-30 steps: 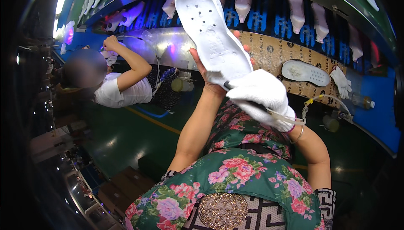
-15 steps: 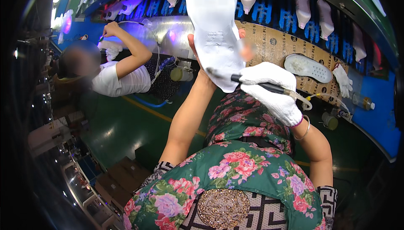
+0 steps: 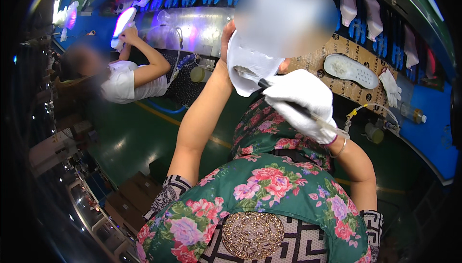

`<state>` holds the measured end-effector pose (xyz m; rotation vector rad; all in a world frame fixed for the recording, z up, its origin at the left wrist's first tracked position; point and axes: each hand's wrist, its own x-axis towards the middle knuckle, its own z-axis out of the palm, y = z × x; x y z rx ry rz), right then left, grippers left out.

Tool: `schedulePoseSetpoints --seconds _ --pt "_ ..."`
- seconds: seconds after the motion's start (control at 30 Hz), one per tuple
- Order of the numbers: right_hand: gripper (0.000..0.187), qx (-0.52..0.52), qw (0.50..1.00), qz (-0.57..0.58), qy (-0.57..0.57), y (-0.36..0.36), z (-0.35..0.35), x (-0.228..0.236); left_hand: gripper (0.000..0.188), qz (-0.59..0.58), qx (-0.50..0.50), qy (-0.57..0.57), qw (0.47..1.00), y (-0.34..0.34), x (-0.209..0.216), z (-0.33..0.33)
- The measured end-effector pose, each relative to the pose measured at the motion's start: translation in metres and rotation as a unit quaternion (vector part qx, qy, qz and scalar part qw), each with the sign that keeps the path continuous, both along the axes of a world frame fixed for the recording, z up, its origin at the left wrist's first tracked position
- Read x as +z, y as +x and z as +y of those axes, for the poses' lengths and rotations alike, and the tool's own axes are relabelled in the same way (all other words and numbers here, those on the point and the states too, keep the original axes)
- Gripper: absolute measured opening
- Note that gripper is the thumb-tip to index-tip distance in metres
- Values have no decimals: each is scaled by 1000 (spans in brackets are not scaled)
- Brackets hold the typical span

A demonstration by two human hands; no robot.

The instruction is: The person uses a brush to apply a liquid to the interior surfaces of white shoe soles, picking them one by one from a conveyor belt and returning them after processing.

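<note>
My bare left hand [image 3: 227, 41] grips a large white shoe sole [image 3: 245, 54] by its side edges, fingers wrapped round from beneath. A blurred patch hides much of the sole's far part. Wearing a white knit glove, my right hand [image 3: 304, 103] is closed around a black-handled brush [image 3: 263, 84] with a clear hose trailing from its back end. The brush's bristles touch the sole's inner face near the end closest to me.
A grey-white sole [image 3: 351, 70] and a white glove [image 3: 390, 87] lie on printed brown cardboard [image 3: 308, 68]. Beside them stands a clear bottle [image 3: 413, 114]. Pinkish shoe lasts [image 3: 347, 6] sit in blue holders beyond. At left, a co-worker [image 3: 130, 78] holds a white sole [image 3: 123, 27].
The sole has tilted and shifted, its far end leaning right. My right hand's brush still works at the near end. The co-worker now holds up a white sole.
</note>
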<state>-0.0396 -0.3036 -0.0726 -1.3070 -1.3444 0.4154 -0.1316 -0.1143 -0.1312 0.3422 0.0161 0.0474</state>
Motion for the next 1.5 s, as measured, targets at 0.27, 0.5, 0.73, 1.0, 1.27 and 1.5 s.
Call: schedulePoseSetpoints --seconds 0.27,0.5,0.73,1.0,1.27,1.5 --pt "20 111 981 146 -59 -19 -10 6 93 53 -46 -79 994 -8 14 0" --pt "32 60 995 -65 40 -15 -3 -7 68 47 -70 -23 996 -7 34 1" --pt "28 112 992 49 -13 -25 -4 7 95 47 -95 86 991 -10 27 11" --pt "39 100 990 -86 44 -32 0 -1 70 58 -50 65 995 -10 23 18" --pt "23 76 996 39 -20 -26 14 3 85 66 1 35 997 -15 31 17" --pt "16 77 988 106 -77 -23 17 -4 91 25 -4 71 997 -19 14 25"
